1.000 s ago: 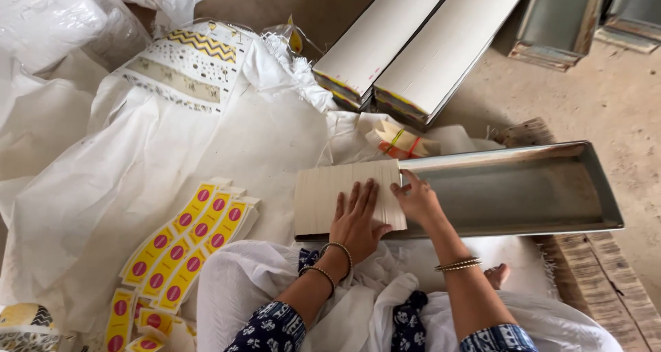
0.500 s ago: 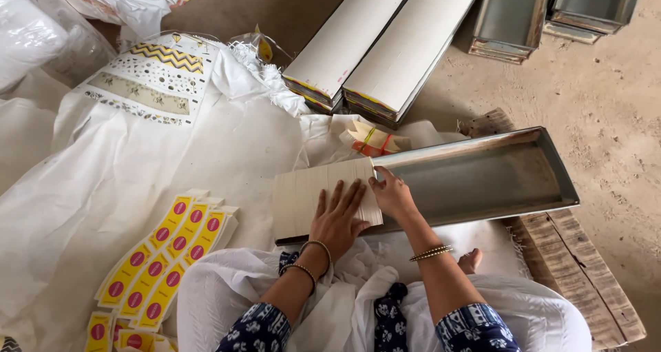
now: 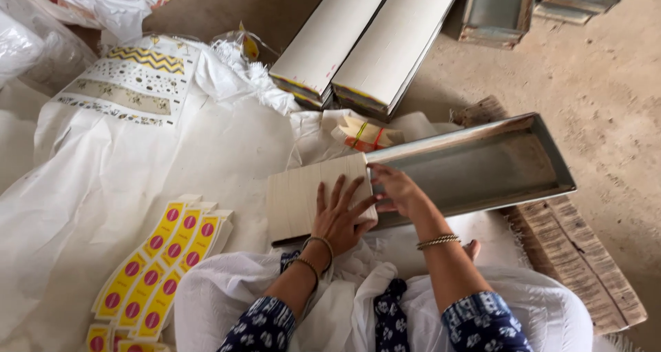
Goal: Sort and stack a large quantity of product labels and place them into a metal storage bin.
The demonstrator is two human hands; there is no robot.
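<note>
A pale wooden board (image 3: 296, 197) lies across the left end of a long grey metal tray (image 3: 482, 162) in front of my lap. My left hand (image 3: 339, 218) rests flat on the board with fingers spread, pressing its right part. My right hand (image 3: 394, 190) grips the board's right edge where it meets the tray's open end. Both wrists wear bangles.
Strips of yellow labels with pink dots (image 3: 155, 262) lie at lower left on a white woven sheet (image 3: 138, 166). Two long white boxes (image 3: 368, 38) lie beyond the tray, a small wrapped bundle (image 3: 365, 133) beside them. More metal trays (image 3: 499, 7) sit top right. A woven mat (image 3: 578, 255) lies right.
The view has shifted, so everything sits a little lower and to the right. My hands stay on the board at the tray's end, with the fingers of the left spread wider.
</note>
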